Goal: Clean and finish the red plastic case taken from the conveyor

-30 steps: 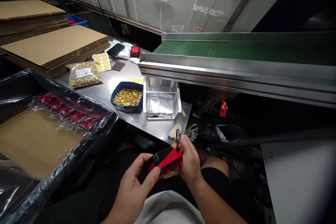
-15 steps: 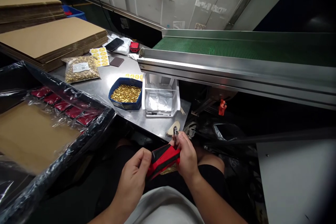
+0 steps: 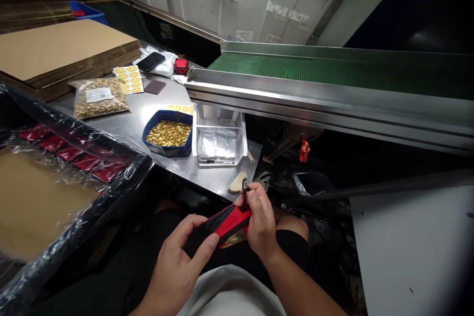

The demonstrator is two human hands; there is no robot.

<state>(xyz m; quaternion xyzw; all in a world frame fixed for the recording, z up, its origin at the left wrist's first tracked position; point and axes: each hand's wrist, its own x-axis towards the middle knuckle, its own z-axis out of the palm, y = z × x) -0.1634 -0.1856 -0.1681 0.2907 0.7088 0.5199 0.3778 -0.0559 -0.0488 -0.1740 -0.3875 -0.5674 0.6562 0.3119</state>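
Low over my lap, a folded red-and-black item (image 3: 230, 222), whose exact kind I cannot make out, stretches between my hands. My left hand (image 3: 181, 252) grips its left end between thumb and fingers. At its right end my right hand (image 3: 261, 219) is closed on a small shiny metal tool that looks like nail clippers (image 3: 245, 186). The clippers point up from the fingers, and their lower part is hidden. A gold-coloured piece (image 3: 235, 239) shows beneath the item. Just beyond the clippers, a pale flat piece (image 3: 238, 181) lies at the table corner.
On the metal table (image 3: 177, 170) stand a blue bin of small gold pieces (image 3: 168, 133) and a white bin (image 3: 195, 150) with clear bags. A bag of gold pieces (image 3: 99, 98) and cardboard stacks (image 3: 74, 49) lie left. A plastic-lined box (image 3: 48, 212) holds red items. The green conveyor (image 3: 281, 66) runs right.
My left thumb has slid lower along the red-and-black item and the left fingers have spread wider around it. The right hand still holds the clippers. The whole view has shifted slightly.
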